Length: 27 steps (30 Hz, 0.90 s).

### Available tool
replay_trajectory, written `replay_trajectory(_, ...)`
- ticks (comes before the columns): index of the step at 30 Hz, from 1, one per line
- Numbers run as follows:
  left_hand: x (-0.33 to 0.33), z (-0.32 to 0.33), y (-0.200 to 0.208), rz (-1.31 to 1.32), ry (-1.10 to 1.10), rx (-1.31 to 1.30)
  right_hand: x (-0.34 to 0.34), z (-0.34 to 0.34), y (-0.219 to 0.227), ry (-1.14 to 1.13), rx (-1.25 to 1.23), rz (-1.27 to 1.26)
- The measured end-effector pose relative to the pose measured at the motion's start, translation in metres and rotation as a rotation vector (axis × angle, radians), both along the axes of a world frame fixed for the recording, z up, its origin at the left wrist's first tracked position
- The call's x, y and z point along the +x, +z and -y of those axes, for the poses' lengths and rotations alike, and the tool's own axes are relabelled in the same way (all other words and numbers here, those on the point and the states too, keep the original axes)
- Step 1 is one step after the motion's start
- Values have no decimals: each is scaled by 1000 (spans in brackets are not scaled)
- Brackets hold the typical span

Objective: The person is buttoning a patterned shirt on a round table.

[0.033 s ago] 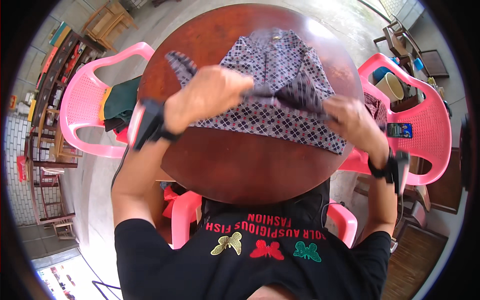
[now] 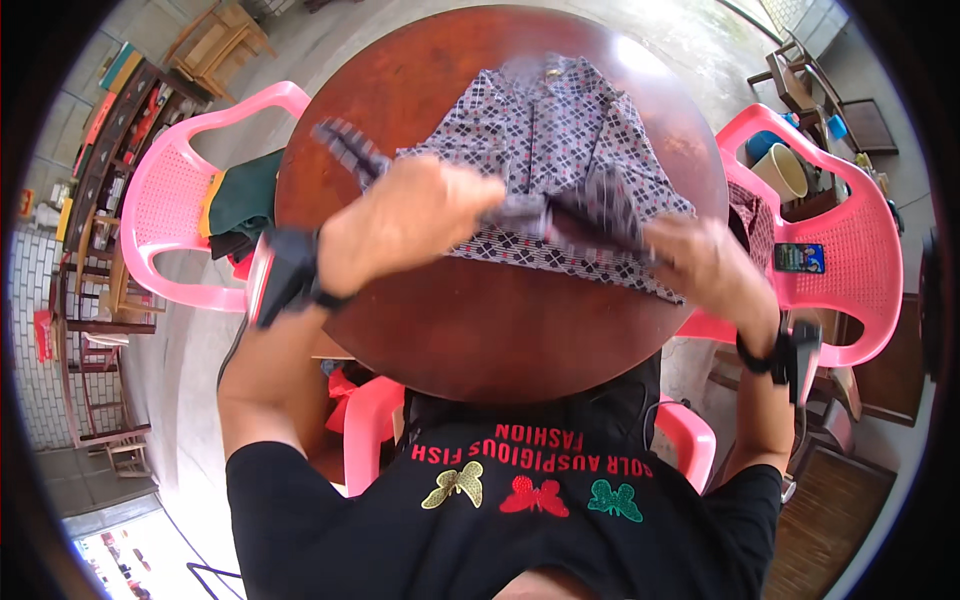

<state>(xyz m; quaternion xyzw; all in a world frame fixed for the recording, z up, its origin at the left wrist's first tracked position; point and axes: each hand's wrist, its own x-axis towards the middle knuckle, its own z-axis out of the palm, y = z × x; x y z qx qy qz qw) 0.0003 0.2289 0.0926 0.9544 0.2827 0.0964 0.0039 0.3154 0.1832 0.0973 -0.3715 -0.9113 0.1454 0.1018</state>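
Note:
A grey patterned shirt (image 2: 555, 120), dotted with dark and red motifs, lies spread on the round brown table (image 2: 480, 330), its collar toward the far edge. My left hand (image 2: 410, 215) is closed on a fold of the shirt over its near left part. On the near right side, my right hand (image 2: 705, 260) grips the fabric too, slightly blurred. Between both hands a strip of cloth is lifted above the near hem, showing a darker inside. One sleeve sticks out to the left, beyond my left hand. My fingertips are partly hidden by motion blur.
Pink plastic chairs stand on either side; the left chair (image 2: 165, 190) holds folded dark green clothing (image 2: 247, 195). On the right chair (image 2: 860, 240) are a phone (image 2: 799, 258) and a reddish checked cloth (image 2: 752, 215). A cream bucket (image 2: 780, 172) stands behind it.
Both hands have come slightly nearer to me, drawing the lifted cloth along. The left sleeve has shifted a little to the left.

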Motion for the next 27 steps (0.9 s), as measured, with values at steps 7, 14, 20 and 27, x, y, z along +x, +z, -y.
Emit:
replay_trajectory(7,-17,151,-71,-199,-136,-481,-27,113,-76,183,-247,194)
replay_trajectory(14,-11,117,-56,28,-96,-682,-26,109,-68,308,-516,64)
replay_trajectory(20,-12,26,-77,323,227,-396,-13,42,-57,-66,-26,-233)
replay_trajectory(27,26,-16,-143,169,590,49,26,-36,-143,-552,164,232)
